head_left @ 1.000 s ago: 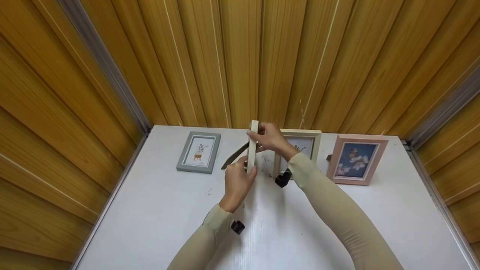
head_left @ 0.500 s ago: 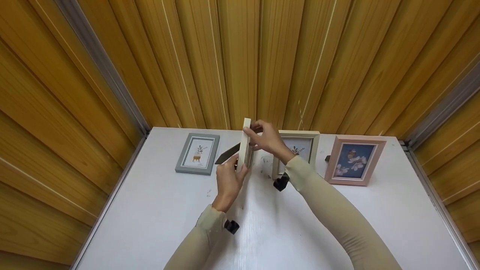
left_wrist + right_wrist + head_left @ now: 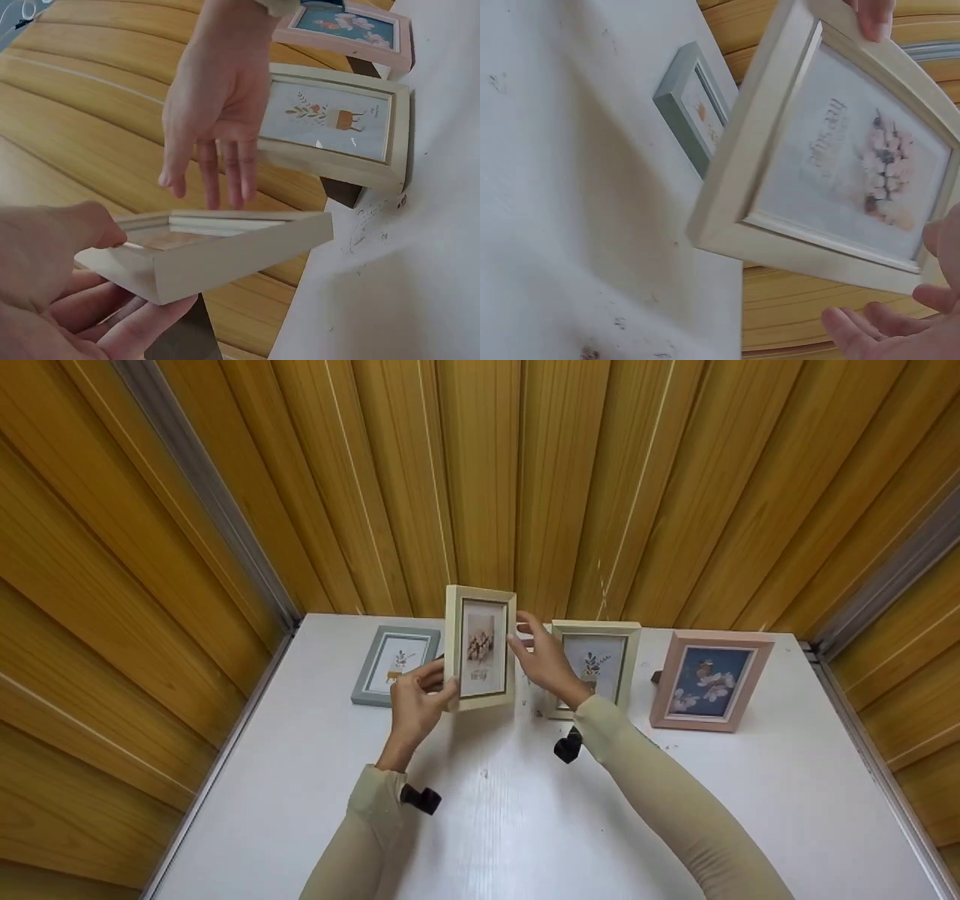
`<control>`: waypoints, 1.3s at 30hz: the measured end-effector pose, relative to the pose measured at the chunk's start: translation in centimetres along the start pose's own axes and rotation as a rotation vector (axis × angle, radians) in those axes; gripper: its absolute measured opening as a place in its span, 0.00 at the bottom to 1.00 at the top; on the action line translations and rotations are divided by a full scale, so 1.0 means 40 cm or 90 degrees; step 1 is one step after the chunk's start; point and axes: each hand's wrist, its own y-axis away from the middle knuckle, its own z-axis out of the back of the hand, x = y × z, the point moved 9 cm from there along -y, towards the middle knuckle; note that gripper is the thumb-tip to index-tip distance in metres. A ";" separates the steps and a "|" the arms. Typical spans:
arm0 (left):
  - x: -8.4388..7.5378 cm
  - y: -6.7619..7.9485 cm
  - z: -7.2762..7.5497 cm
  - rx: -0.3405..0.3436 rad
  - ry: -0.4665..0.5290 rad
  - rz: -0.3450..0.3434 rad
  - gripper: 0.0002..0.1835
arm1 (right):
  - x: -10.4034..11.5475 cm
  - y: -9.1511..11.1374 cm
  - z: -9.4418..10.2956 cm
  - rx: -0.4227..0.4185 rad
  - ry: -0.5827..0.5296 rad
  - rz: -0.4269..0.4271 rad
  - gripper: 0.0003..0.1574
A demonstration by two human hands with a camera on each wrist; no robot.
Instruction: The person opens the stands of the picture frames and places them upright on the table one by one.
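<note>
My left hand (image 3: 416, 705) holds a cream picture frame (image 3: 480, 660) by its lower left edge, thumb on the front, fingers behind. The frame is upright, raised above the white table, its pink flower picture turned toward the head camera. A dark stand leg (image 3: 187, 334) shows behind it in the left wrist view. At the frame's right edge is my right hand (image 3: 546, 660), fingers straight and loosely spread; the left wrist view shows this right hand (image 3: 217, 112) apart from the frame. A second cream frame (image 3: 632, 664) with a plant picture stands behind my right wrist.
Left of the held frame, a grey-blue picture frame (image 3: 367, 679) is partly covered by it. A pink picture frame (image 3: 752, 686) stands at the right. The white table (image 3: 525, 825) ends at a wood-panelled wall (image 3: 480, 472); dark smudges mark its surface.
The held frame has turned from edge-on to face the head camera and moved left with my left hand. My right hand has let go of its right edge.
</note>
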 end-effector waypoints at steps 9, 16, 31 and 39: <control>0.115 -0.027 0.019 0.077 0.123 0.058 0.20 | -0.076 0.037 -0.038 0.022 -0.139 -0.091 0.33; 0.206 -0.028 0.011 0.119 0.169 0.132 0.24 | -0.087 0.055 -0.043 -0.018 -0.146 -0.073 0.22; 0.256 -0.049 -0.024 0.127 0.083 0.116 0.22 | -0.095 0.070 -0.040 -0.086 -0.110 -0.040 0.18; 0.255 -0.071 -0.050 0.091 -0.031 0.071 0.20 | -0.118 0.084 -0.047 -0.141 -0.079 -0.069 0.21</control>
